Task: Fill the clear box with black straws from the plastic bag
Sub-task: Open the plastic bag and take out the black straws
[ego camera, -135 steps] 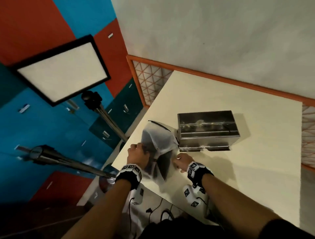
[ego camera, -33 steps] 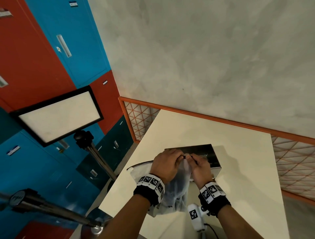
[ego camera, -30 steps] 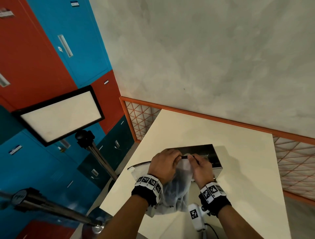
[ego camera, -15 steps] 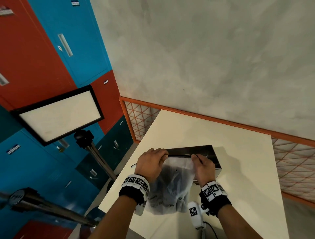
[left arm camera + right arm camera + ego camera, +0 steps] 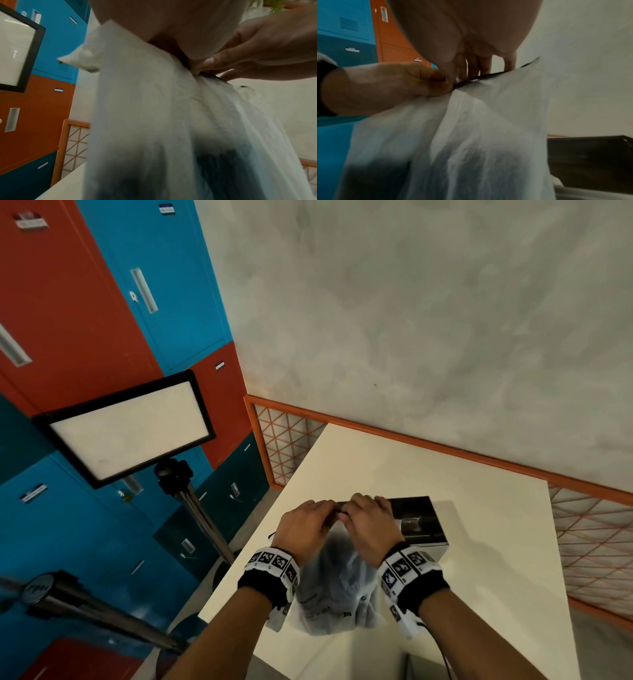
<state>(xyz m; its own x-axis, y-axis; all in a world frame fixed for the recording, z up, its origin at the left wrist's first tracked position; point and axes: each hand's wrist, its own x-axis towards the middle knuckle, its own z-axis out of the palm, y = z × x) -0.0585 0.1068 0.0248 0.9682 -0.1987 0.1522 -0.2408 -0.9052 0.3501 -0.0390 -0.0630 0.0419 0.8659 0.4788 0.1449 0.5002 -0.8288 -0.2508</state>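
Note:
A frosted plastic bag [image 5: 339, 587] hangs upright over the table's near edge, its black zip strip [image 5: 488, 75] along the top. Dark straws [image 5: 223, 169] show as a blur through the bag's lower part. My left hand [image 5: 327, 510] and right hand [image 5: 349, 510] meet at the middle of the top edge, and each pinches the strip between thumb and fingers. In the right wrist view the left hand [image 5: 385, 88] grips the strip just beside my right fingers [image 5: 471, 67]. The clear box [image 5: 421, 518] stands right behind the hands, partly hidden by them.
The cream table [image 5: 462, 542] stretches right and back to an orange-framed lattice rail [image 5: 445, 446] under a grey wall. Left of the table stand a light panel [image 5: 130, 429] on a stand and coloured lockers [image 5: 102, 302]. A dark tripod bar [image 5: 85, 607] crosses the lower left.
Half a second ago my hands held the bag's top edge stretched wide apart. They have now come together at its middle, as they were a second ago.

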